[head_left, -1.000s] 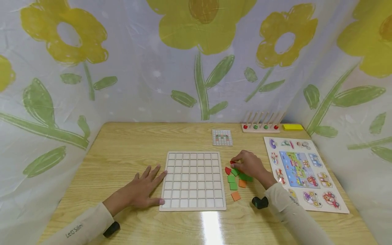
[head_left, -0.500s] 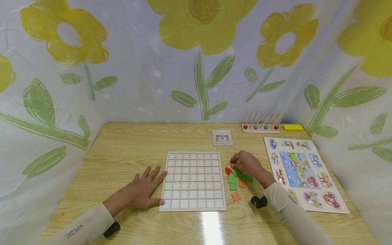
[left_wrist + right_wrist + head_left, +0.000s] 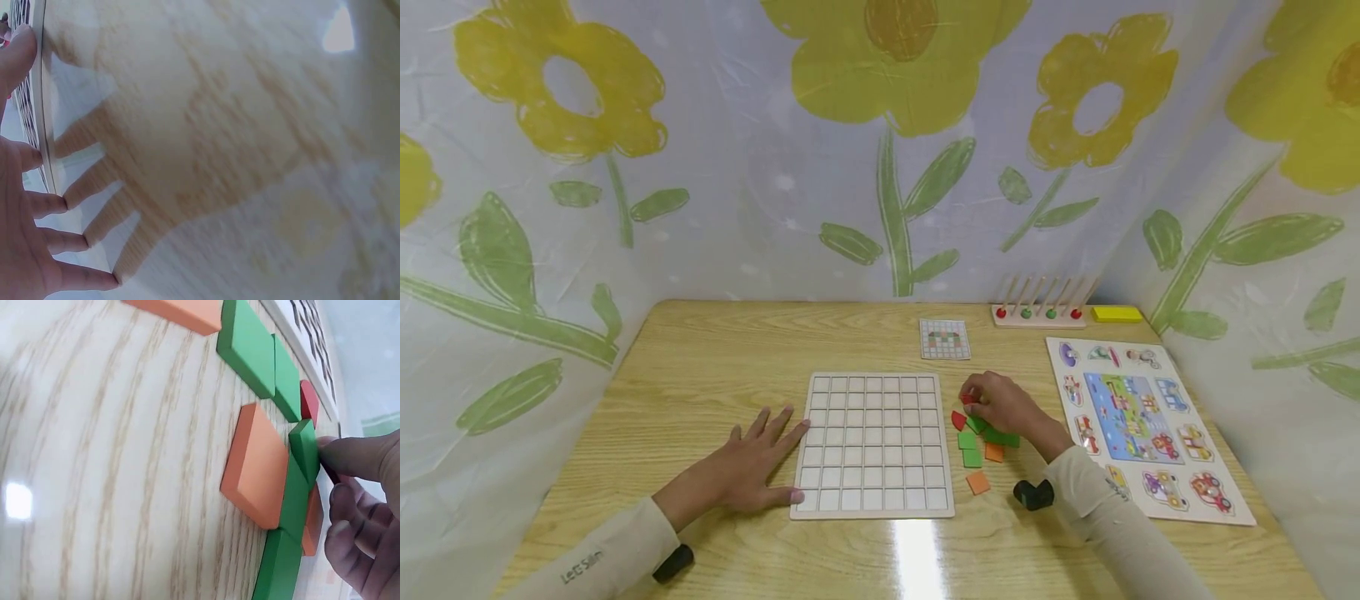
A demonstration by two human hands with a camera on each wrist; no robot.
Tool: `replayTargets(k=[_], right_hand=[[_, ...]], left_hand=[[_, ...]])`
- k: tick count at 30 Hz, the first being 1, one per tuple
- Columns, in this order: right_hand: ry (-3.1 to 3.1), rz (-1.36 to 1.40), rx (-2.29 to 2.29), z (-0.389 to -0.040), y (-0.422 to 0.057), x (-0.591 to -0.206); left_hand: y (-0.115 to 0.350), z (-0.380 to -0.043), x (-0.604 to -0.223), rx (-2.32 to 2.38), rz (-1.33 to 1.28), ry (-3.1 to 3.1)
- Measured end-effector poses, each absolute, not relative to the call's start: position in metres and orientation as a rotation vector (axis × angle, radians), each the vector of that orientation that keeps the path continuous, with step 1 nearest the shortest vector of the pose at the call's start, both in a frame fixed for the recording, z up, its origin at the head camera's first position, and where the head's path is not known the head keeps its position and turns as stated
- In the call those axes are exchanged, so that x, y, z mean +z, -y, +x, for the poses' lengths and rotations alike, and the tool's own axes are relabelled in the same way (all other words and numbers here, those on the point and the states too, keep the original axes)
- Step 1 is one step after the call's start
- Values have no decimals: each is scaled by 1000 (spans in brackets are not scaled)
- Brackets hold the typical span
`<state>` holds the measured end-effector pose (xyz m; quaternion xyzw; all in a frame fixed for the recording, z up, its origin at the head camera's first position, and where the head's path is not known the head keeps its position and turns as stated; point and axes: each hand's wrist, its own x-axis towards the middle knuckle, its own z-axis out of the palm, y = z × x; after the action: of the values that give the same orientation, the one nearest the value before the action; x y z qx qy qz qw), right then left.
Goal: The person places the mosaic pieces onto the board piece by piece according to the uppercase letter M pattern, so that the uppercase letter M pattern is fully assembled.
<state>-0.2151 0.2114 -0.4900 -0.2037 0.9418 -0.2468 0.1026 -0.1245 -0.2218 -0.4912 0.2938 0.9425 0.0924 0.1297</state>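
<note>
My left hand [image 3: 752, 467] lies spread beside the white grid board [image 3: 872, 375], thumb and forefinger touching its left edge. In the left wrist view its straight fingers [image 3: 87, 276] rest on the glossy table. To the board's right, my right hand [image 3: 1007, 404] pinches a small red piece [image 3: 968, 399] between thumb and fingers. Below that hand lie green tiles [image 3: 966, 440], orange tiles [image 3: 977, 482] and a red quarter-round piece [image 3: 958, 420]. The right wrist view shows the thumb and curled fingers close over a green tile [image 3: 304, 447]; the pinched piece is mostly hidden there.
A small pattern card [image 3: 945, 339] lies behind the board. At the back right stand a pegged bead rack [image 3: 1037, 316] and a yellow block [image 3: 1116, 314]. A picture puzzle board [image 3: 1217, 433] lies to the right, by the right forearm. A flowered curtain [image 3: 737, 167] borders the table.
My right hand has shifted very slightly left with the red piece in its fingertips. The left hand stays in place, and the loose tiles have not moved.
</note>
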Motion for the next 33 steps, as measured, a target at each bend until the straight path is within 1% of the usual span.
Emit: replayTargets(k=[9, 24, 33], right_hand=[[-2728, -573, -832, -212, -210, -486], [-2652, -646, -998, -207, -204, -471], [-2657, -733, -982, -204, -192, -469]], left_hand=[[221, -125, -493, 274, 853, -2730], [219, -124, -488, 279, 842, -2728], [222, -126, -490, 309, 825, -2698]])
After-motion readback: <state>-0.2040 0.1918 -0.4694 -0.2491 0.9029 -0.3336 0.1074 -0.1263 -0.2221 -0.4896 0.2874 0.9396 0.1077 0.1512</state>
